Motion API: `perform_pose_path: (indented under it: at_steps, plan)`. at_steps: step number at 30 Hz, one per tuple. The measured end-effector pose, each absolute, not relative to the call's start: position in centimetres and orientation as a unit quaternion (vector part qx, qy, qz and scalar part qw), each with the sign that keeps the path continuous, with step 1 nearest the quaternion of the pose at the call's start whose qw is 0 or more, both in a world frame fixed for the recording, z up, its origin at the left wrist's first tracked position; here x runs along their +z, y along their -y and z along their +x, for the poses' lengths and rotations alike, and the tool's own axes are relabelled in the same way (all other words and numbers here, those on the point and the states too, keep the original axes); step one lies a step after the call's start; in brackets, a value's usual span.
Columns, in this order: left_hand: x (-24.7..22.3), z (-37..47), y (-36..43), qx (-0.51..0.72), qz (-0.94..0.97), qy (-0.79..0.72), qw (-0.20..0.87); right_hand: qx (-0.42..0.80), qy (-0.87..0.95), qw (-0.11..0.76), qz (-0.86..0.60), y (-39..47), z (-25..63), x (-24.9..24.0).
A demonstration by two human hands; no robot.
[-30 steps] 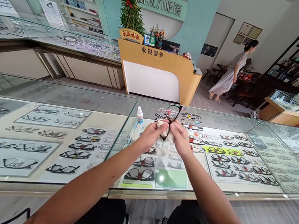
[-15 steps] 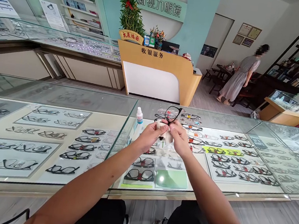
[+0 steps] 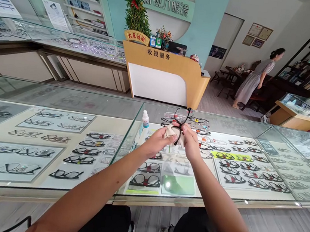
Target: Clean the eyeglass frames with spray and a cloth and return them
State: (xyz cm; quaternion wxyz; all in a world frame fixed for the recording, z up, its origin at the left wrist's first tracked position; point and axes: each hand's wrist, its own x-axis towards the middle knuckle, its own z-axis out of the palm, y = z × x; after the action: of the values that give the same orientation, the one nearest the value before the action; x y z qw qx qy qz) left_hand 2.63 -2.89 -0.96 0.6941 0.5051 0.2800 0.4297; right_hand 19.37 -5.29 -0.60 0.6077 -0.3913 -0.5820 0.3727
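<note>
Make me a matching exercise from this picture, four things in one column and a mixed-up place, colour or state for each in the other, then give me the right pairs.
Things
1. Raised eyeglasses
2. Cloth
3. Small bottle
4. Background desk

Descriptions
A. White and blue, standing upright
B. Off-white, bunched in the left hand
C. Wood-toned, with white across much of its front
D. Black-framed, gripped by the right hand

Right pairs: 1-D, 2-B, 3-A, 4-C
</note>
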Motion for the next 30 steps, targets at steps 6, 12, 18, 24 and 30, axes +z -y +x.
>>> perform_pose_path:
  at_steps: [6,12,18,24,30]
  plan:
    - [-1.2,3.1,2.7,0.472,0.493,-0.299,0.667,0.329,0.63,0.597,-0.371,5.8,19.0,-0.2]
    - [-1.5,2.6,2.5,0.439,0.508,-0.288,0.683,0.368,0.59,0.605,-0.387,5.4,19.5,-0.4]
    - [-1.3,2.0,2.5,0.4,0.547,-0.292,0.675,0.453,0.522,0.625,-0.362,4.3,19.7,-1.8]
    - [-0.7,2.9,3.0,0.439,0.527,-0.303,0.662,0.425,0.555,0.604,-0.383,4.6,19.2,-1.5]
    - [-1.3,3.3,2.7,0.498,0.523,-0.32,0.613,0.373,0.603,0.593,-0.381,5.3,18.9,-0.7]
